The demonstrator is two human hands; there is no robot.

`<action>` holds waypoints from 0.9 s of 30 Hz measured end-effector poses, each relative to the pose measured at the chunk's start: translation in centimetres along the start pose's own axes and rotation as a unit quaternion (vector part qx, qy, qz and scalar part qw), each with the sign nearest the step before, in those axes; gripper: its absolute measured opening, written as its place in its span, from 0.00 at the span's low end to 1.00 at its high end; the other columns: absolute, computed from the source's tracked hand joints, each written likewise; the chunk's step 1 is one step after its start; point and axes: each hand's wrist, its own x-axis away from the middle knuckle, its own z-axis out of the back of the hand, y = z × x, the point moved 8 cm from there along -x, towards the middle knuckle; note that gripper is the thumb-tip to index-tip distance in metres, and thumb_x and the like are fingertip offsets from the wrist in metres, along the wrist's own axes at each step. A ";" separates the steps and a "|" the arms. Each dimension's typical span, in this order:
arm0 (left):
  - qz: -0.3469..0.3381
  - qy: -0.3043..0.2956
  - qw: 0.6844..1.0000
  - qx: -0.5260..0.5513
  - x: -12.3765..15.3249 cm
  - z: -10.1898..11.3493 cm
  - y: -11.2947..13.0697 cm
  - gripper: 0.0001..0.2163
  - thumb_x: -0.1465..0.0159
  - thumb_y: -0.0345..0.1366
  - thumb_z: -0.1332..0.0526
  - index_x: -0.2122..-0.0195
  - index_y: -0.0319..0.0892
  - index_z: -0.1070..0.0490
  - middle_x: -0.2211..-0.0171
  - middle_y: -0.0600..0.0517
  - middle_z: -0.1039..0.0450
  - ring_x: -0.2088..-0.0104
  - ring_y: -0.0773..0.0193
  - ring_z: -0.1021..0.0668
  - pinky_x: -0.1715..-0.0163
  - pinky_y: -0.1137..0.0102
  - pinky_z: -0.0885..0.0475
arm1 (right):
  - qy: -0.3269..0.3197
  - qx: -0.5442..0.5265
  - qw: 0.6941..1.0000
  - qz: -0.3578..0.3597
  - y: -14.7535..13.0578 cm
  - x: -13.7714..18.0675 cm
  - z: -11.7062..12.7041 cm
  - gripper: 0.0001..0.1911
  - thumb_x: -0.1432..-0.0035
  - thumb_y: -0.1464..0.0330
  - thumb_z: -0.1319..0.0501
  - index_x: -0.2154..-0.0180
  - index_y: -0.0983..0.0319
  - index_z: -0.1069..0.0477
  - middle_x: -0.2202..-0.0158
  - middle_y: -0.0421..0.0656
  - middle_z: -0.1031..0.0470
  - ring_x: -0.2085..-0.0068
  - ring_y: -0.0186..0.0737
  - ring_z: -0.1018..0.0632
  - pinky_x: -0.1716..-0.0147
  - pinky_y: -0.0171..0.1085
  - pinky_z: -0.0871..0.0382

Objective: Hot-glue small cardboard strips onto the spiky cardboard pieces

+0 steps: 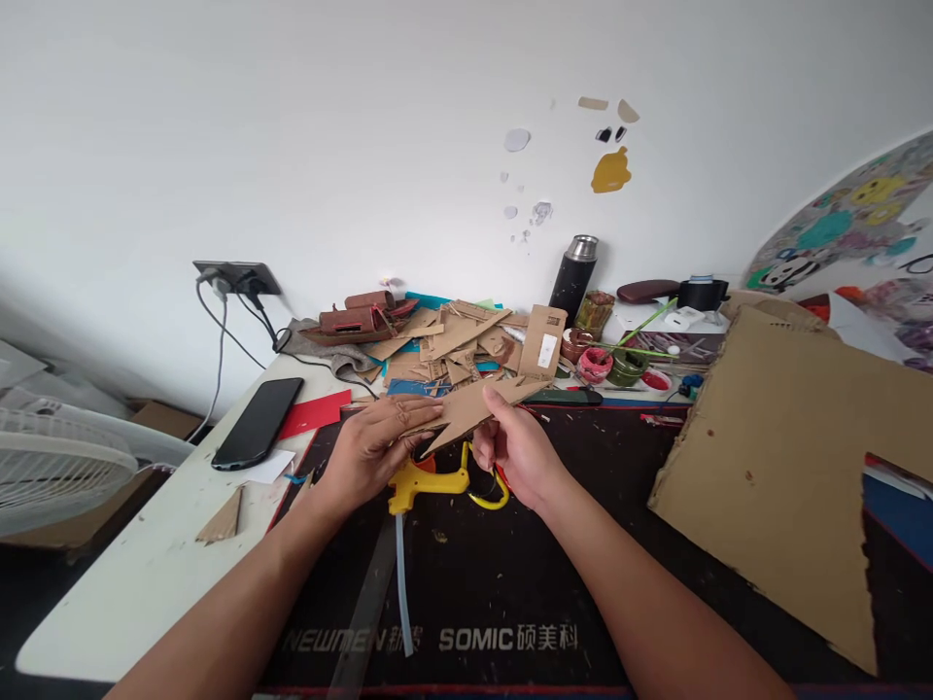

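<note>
Between my two hands is a cut cardboard piece with pointed, jagged ends, raised above the black desk mat. My left hand grips its left end, fingers on top and thumb below. On the right side my right hand pinches it, thumb on the upper face and fingers curled underneath. Below the piece lies a yellow hot glue gun with a pale glue stick sticking out of its back. Yellow-handled scissors are partly hidden by my right hand. A metal ruler lies beside the glue stick.
Cardboard scraps are heaped at the back, beside a brown model boat. A black thermos and open paint jars stand behind right. A large cardboard sheet covers the right side. At left are a phone and fan.
</note>
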 end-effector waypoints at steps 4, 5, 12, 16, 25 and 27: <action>0.010 0.000 1.000 -0.004 -0.1 0.0 0.0 0.16 0.26 0.31 0.35 0.40 0.50 0.19 0.45 0.45 0.14 0.45 0.56 0.13 0.45 0.61 0.18 | 0.005 -0.009 1.000 -0.002 0.1 -0.1 0.1 0.35 0.46 0.37 0.29 0.82 0.59 0.30 0.87 0.38 0.35 0.83 0.32 0.36 0.81 0.35 0.44; 0.012 0.000 1.000 -0.006 -0.1 0.1 0.0 0.15 0.26 0.31 0.35 0.40 0.50 0.19 0.46 0.45 0.14 0.46 0.55 0.13 0.45 0.61 0.18 | 0.006 -0.007 1.000 -0.002 0.1 -0.1 0.2 0.35 0.46 0.37 0.29 0.82 0.59 0.31 0.87 0.39 0.34 0.83 0.32 0.35 0.81 0.35 0.44; 0.033 0.000 0.999 -0.005 -0.1 0.2 -0.3 0.13 0.26 0.34 0.34 0.43 0.50 0.18 0.48 0.47 0.13 0.47 0.57 0.13 0.45 0.62 0.19 | 0.006 0.014 1.000 -0.012 0.5 -0.1 0.1 0.38 0.46 0.36 0.30 0.86 0.60 0.33 0.86 0.40 0.34 0.83 0.33 0.33 0.80 0.34 0.43; 0.042 0.004 0.999 -0.009 -0.2 0.4 -0.5 0.11 0.26 0.34 0.34 0.45 0.50 0.17 0.50 0.46 0.13 0.49 0.56 0.13 0.46 0.61 0.19 | 0.010 0.026 1.000 -0.013 0.5 -0.1 0.2 0.38 0.45 0.37 0.31 0.87 0.60 0.34 0.87 0.40 0.36 0.82 0.33 0.33 0.80 0.34 0.43; 0.030 0.020 0.999 -0.030 -0.5 1.0 0.1 0.13 0.27 0.29 0.38 0.48 0.49 0.17 0.53 0.46 0.13 0.53 0.55 0.14 0.47 0.58 0.22 | 0.010 0.005 1.000 0.008 0.1 -0.1 0.2 0.36 0.45 0.39 0.28 0.85 0.60 0.33 0.86 0.38 0.36 0.83 0.32 0.34 0.80 0.35 0.44; 0.064 0.044 0.997 -0.024 -0.2 1.5 -0.3 0.10 0.28 0.32 0.36 0.50 0.49 0.16 0.54 0.47 0.13 0.54 0.55 0.14 0.48 0.59 0.22 | 0.009 -0.012 1.000 0.010 0.0 -0.1 0.2 0.33 0.48 0.39 0.26 0.80 0.61 0.28 0.85 0.37 0.34 0.83 0.32 0.34 0.81 0.34 0.44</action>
